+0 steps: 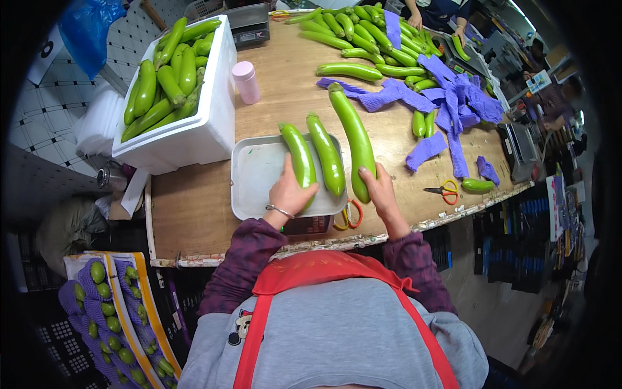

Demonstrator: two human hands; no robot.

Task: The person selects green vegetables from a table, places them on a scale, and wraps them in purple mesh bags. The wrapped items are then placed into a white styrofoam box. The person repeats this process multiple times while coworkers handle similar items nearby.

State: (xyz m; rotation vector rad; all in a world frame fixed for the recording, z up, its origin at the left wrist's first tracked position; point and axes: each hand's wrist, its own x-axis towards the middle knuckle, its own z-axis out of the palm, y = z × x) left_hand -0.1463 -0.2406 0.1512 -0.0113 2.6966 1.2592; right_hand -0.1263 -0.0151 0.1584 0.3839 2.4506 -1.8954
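Two long green eggplants lie over the metal pan (255,170) of a digital scale (307,225). My left hand (286,192) grips the lower end of the left eggplant (299,150) on the pan. Untouched beside it is the second eggplant (326,155), slanting toward the pan's right edge. To the right of the pan, my right hand (381,192) grasps the lower part of a longer curved eggplant (354,131), its stem end pointing away from me. Red-and-yellow handled scissors (354,215) lie partly hidden at the pan's lower right corner.
A white foam box (218,112) full of eggplants stands left, beside a pink jar (246,82). Purple foam netting (457,102) and piled eggplants (364,34) spread across the far right. More scissors (444,191) lie right. Another person's hand (459,35) holds an eggplant across the table.
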